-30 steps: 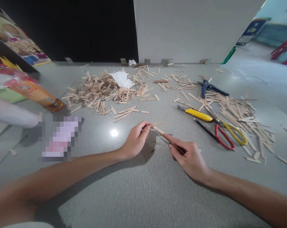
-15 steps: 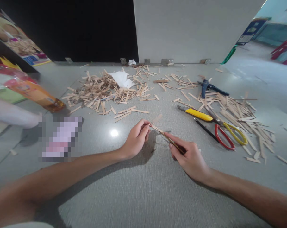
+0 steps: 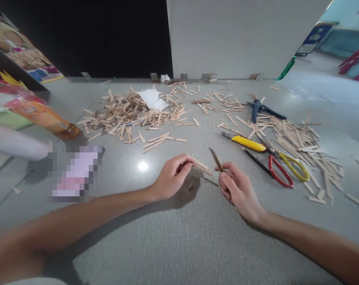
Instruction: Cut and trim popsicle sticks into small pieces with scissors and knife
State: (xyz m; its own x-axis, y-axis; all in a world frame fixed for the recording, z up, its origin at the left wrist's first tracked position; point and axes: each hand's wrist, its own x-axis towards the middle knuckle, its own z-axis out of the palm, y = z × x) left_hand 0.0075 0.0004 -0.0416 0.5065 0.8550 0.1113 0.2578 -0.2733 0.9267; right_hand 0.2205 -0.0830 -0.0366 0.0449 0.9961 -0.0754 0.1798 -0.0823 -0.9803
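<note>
My left hand (image 3: 175, 176) pinches flat wooden sticks (image 3: 202, 167) between thumb and fingers; their free ends point right. At its right, my right hand (image 3: 237, 188) is closed round a craft knife (image 3: 216, 160), whose blade points up and to the left. The blade is apart from the sticks. Beyond the hands lies a heap of cut wooden pieces (image 3: 120, 111) with a torn white paper (image 3: 153, 99) on it. Right of my right hand are a yellow box cutter (image 3: 248, 143), a black pen (image 3: 258, 161) and scissors with red and yellow handles (image 3: 295, 167).
A dark blue clamp-like tool (image 3: 255, 111) rests by a spread of longer wooden sticks (image 3: 298, 144) at right. An orange-labelled bottle (image 3: 53, 118) lies at left near another person's limb (image 3: 16, 140). A blurred-out phone-like object (image 3: 78, 170) is on the floor. A white panel (image 3: 232, 39) bounds the back.
The knife has come away from the sticks and its blade now tilts more upright. My left hand has turned, so the sticks point right and slightly down.
</note>
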